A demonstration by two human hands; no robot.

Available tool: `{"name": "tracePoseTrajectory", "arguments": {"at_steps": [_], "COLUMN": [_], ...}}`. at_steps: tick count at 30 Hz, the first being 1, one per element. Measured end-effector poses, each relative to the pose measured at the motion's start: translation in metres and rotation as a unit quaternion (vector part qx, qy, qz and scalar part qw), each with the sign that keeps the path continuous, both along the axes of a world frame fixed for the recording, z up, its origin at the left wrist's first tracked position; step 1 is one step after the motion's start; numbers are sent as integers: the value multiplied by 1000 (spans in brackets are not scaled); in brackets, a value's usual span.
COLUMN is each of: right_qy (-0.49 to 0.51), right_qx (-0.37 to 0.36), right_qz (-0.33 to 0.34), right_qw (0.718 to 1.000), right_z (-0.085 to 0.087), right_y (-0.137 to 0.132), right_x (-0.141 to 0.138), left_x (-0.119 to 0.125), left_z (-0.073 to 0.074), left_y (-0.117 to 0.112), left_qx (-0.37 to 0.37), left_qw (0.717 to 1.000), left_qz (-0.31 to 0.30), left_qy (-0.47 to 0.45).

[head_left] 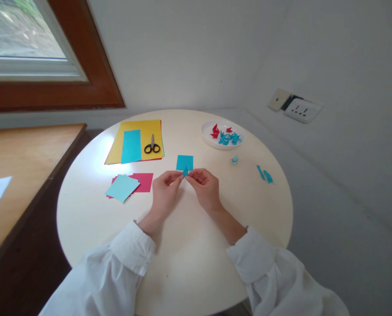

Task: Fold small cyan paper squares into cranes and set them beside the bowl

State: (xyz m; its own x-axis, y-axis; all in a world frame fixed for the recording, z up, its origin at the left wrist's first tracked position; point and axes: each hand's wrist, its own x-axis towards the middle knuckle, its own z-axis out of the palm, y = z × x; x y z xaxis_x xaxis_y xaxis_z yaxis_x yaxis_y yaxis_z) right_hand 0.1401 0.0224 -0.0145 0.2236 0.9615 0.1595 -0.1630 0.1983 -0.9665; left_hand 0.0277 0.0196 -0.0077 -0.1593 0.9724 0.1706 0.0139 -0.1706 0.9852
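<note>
White sleeves (131,248) lie nearest the camera, cuffs turned back, one reaching in from the near left and one from the near right. Between the hands, near the middle of the round white worktop (185,263), a small pointed piece of folded blue paper (185,171) is held with its tip up. The left hand (166,186) pinches its left side between thumb and fingers; the right hand (206,188) grips its right side the same way.

The step in hand looks like folding or creasing this piece. The next move probably calls for a steady pinch on one side while the other thumb presses the fold sharp; paper so small could easily slip or crease askew.

Just beyond it lies a flat blue square (185,162). To the left, a pale blue square (122,188) overlaps pink squares (145,182). To the right sits a small pale blue folded piece (234,159), with blue scraps (267,176) farther right. On the far right a white plate (207,137) holds red and blue folded pieces; on the far left, scissors (152,144) and a blue rectangle (131,147) rest on yellow paper (115,149).
</note>
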Motion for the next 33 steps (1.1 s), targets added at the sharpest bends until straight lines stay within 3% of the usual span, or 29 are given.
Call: {"name": "tracePoseTrajectory", "arguments": {"at_steps": [4, 13, 20, 26, 33], "right_qy": [-15, -21, -65, -52, -37], "right_qx": [4, 6, 22, 20, 17], "right_qz": [7, 62, 85, 106, 104], "right_qw": [1000, 998, 994, 993, 994], "right_z": [0, 5, 10, 10, 11], "right_y": [-1, -4, -8, -9, -9], "right_x": [2, 9, 10, 9, 10], "left_x": [0, -5, -7, -11, -14], "left_z": [1, 9, 13, 15, 6], "left_y": [1, -1, -1, -1, 6], "left_qx": [-10, -26, -1, -24, -48], "left_qw": [998, 994, 994, 993, 986], "left_qz": [-27, -104, -104, -107, -144], "left_qy": [-56, -10, -16, -41, -75]}}
